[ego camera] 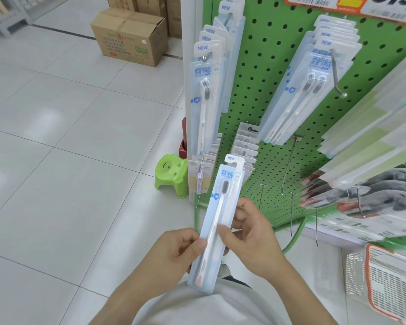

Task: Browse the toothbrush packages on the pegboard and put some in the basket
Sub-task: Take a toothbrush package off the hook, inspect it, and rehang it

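A single toothbrush package [217,221] is off the green pegboard [277,106] and held below and in front of it, long axis near upright, hang-tab end tilted up toward the board. The left hand [174,252] pinches its left edge between thumb and curled fingers, while the right hand [249,233] grips the right edge, thumb across the front and fingers curled behind. The basket [384,285] sits low to the board's right, nearer the right hand, so that hand is judged better placed for the transfer.
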